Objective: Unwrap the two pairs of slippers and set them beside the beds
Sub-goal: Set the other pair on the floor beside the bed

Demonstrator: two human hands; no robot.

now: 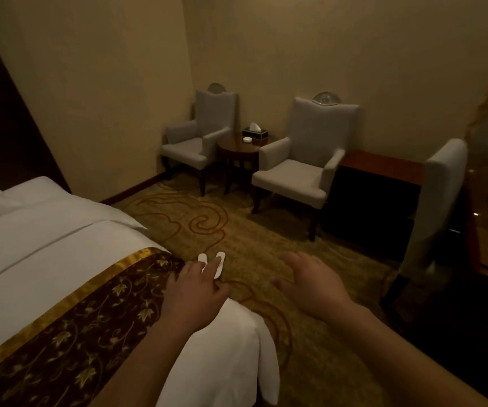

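A pair of white slippers (220, 259) lies on the carpet (266, 245) just beside the bed (60, 245). The left hand (195, 292) and right hand (310, 283) hover empty, fingers loosely spread. The slippers look thin, light and floppy, so I'd pinch them at the heels.

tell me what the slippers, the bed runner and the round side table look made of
Slippers: thin white fabric, likely disposable terry or nonwoven; matte, flat soles.
Bed runner: woven satin-like cloth, dark brown with gold leaf pattern and a shiny gold border.
Round side table: dark wood or veneer, glossy varnish; the top reflects light.
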